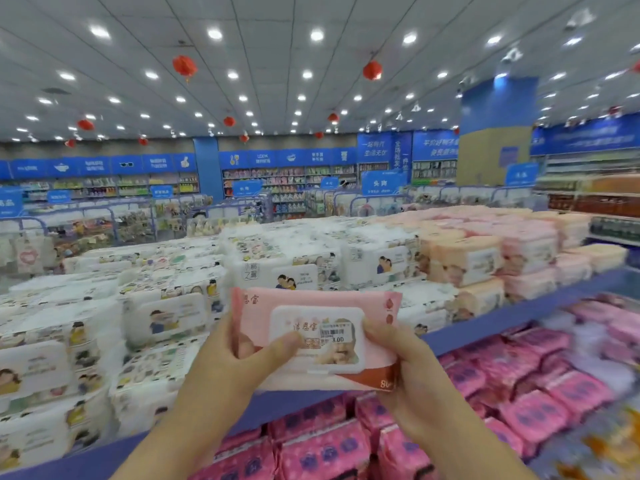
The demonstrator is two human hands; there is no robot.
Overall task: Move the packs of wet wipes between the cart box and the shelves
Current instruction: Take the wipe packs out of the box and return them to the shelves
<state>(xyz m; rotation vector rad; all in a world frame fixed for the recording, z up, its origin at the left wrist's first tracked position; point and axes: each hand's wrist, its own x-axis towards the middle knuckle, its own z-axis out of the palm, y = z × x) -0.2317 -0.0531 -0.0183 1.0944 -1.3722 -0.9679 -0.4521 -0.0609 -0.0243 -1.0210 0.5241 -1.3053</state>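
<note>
Item 1. Held one pink pack of wet wipes (311,308) off the shelf at 6 o'clock of centre view, long side level, white flip lid (294,317) and price sticker (336,333) turned to the camera, in front of the blue shelf edge (502,318).

Item 2. Clamped the left hand (242,362) on the pack's 9 o'clock end, thumb laid across the lid, fingers behind the pack and out of sight.

Item 3. Clamped the right hand (410,370) on the 3 o'clock end, thumb against the lid's rim, fingers wrapped round the back.

Item 4. Logged white packs (156,317) stacked in rows on the upper shelf, from 9 to 12 o'clock of the held pack.

Item 5. Logged peach and pale pink packs (485,261) on the same shelf at 1 to 2 o'clock.

Item 6. Logged magenta packs (526,396) on the lower shelf, under the blue edge, at 4 to 6 o'clock.

Item 7. Logged red lanterns (184,66) hung from the ceiling at 12 o'clock and blue signs (381,183) along the far aisles; lettering too blurred to read.
</note>
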